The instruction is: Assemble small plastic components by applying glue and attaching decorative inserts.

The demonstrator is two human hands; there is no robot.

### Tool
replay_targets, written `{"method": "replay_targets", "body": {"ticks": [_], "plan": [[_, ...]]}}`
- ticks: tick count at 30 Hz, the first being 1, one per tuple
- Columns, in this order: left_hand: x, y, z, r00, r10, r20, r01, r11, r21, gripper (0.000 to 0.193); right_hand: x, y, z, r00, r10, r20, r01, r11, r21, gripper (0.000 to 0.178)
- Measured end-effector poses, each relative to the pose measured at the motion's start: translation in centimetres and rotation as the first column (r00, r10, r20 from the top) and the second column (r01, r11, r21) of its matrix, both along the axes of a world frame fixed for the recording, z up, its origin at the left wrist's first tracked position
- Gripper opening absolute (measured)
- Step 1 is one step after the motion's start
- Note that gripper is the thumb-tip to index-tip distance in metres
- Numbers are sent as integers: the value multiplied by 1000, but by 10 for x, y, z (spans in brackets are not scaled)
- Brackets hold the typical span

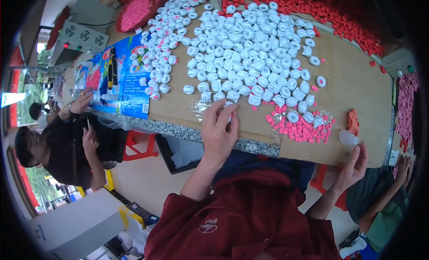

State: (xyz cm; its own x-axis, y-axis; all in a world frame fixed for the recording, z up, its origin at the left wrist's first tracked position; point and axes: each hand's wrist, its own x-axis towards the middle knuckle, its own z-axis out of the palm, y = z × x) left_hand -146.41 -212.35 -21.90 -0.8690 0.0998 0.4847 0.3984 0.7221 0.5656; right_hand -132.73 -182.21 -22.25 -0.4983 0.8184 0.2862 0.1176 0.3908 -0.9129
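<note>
My left hand (219, 131) is closed at the near edge of the table, its fingertips round a small white rounded piece (229, 103) that they partly hide. Beyond it spreads a large heap of similar white rounded pieces (250, 50), many with a dark ring-shaped opening. At the right, the fingertips of my right hand (355, 165) pinch the edge of a translucent whitish oval piece (347, 138). A crumpled orange thing (353, 120) lies just behind that piece. Between my hands is a scatter of small pink pieces (308, 131) on clear film.
Red pieces (304, 9) fill the far side behind a ledge. Left are a blue printed sheet (138, 92), yellow-and-black pliers (111, 70), a red bowl (157, 9) of pink pieces and a grey box with fans (80, 38). Co-workers sit at left and right.
</note>
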Motion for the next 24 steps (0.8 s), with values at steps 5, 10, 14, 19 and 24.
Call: {"method": "replay_targets", "body": {"ticks": [5, 10, 14, 19, 24], "plan": [[-6, -21, 17, 995, 97, -38, -95, 994, 51, 22, 3, 11, -9, 999, 10, 46, -12, 999, 46, 26], [-81, -80, 30, 952, 274, -138, -268, 962, 58, 21, 2, 15, -10, 995, 33, 99, -37, 999, 37, 27], [-108, -108, 24, 959, 276, -57, -281, 956, -87, 22, 0, 18, -11, 994, 86, 70, -87, 996, 3, 28], [-70, -83, 26, 987, 103, -121, -126, 970, -208, 22, 14, 20, 0, 965, 251, 78, -246, 966, -75, 38], [-57, -77, 16, 997, 31, 71, -20, 990, -140, 22, -10, -1, 18, 939, 314, 143, -288, 941, -178, 68]]}}
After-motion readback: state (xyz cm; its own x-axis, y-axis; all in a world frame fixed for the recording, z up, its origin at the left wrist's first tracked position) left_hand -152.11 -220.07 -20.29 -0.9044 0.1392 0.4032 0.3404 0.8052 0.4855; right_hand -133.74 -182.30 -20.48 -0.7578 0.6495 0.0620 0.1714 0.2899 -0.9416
